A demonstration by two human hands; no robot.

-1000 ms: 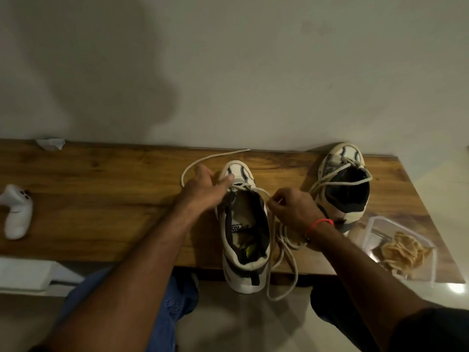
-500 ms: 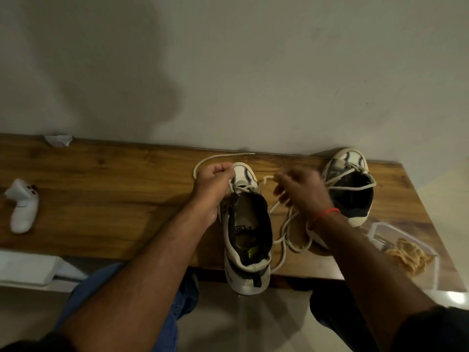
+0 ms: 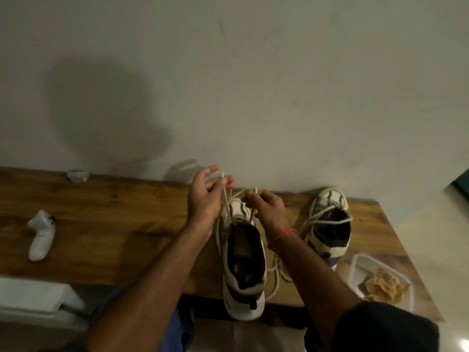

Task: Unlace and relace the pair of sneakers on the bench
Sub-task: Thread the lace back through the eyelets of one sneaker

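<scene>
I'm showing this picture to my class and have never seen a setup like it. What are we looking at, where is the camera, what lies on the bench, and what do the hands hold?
No machine here: a person works with two bare hands, and one wide-angle camera worn on the head looks forward and down, so the arms reach in from the bottom of the picture.

On the wooden bench against the wall, the near sneaker lies between the hands, its heel over the front edge. The left hand and the right hand each pinch an end of its shoelace in the fingers, raised above the toe. The second sneaker sits to the right, loosely laced.

Also on the bench: a white handheld device at the left, a scrap of paper by the wall, and a clear plastic container holding something pale and crinkled at the right.
</scene>
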